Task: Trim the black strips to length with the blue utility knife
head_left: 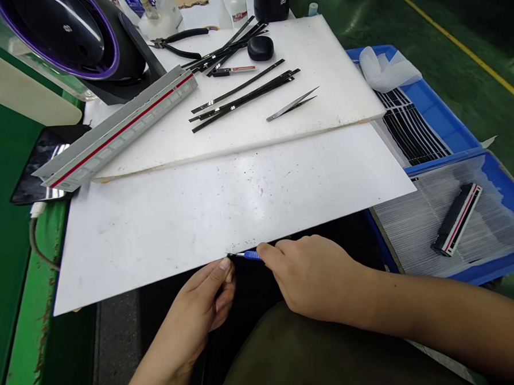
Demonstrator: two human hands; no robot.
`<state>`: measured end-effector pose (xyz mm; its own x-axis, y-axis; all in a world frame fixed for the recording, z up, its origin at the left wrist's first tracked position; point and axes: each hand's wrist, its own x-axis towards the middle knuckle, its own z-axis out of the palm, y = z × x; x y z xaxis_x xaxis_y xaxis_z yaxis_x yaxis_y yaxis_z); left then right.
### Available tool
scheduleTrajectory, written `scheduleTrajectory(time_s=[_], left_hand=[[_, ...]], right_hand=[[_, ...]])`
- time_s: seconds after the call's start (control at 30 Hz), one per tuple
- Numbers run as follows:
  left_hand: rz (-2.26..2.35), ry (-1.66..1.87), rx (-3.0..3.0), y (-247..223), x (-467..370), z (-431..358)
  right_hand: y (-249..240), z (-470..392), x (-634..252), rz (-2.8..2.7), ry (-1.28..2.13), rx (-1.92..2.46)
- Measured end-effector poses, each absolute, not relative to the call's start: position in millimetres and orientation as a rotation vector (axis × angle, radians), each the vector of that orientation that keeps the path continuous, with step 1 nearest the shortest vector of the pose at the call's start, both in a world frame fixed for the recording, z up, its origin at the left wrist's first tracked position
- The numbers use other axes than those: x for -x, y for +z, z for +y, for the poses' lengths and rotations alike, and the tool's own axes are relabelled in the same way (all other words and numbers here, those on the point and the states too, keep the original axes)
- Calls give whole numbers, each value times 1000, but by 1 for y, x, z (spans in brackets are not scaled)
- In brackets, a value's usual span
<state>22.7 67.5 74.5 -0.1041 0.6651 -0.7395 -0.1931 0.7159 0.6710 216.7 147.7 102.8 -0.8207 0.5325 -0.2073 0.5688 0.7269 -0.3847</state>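
Note:
My right hand (319, 278) is closed round the blue handle of a slim craft knife (252, 255). The knife's thin metal end points left, towards my left fingertips, just off the front edge of the white sheet (176, 214). My left hand (202, 299) is pinched shut by that edge, thumb on top. A tiny dark bit shows at its fingertips by the knife's tip, too small to name. Small dark specks lie on the sheet near the knife.
On a thick white board (342, 90) lie black strips (244, 104), tweezers (293, 104), a pen (234, 71), cutting pliers (180, 41) and a black case (260, 48). A long grey box (120, 131) leans by a black fan (72, 35). Blue trays (434, 111) with strips stand right.

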Motion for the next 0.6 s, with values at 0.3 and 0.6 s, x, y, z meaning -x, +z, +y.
scheduleTrajectory(time_s=[0.3,0.6], left_hand=[[1527,761,-426,74,-23,67],[1522,772,-402,76,-25,68]], right_hand=[[102,149,-216,2864,-620,-879],[101,147,-215,2859,-589,-880]])
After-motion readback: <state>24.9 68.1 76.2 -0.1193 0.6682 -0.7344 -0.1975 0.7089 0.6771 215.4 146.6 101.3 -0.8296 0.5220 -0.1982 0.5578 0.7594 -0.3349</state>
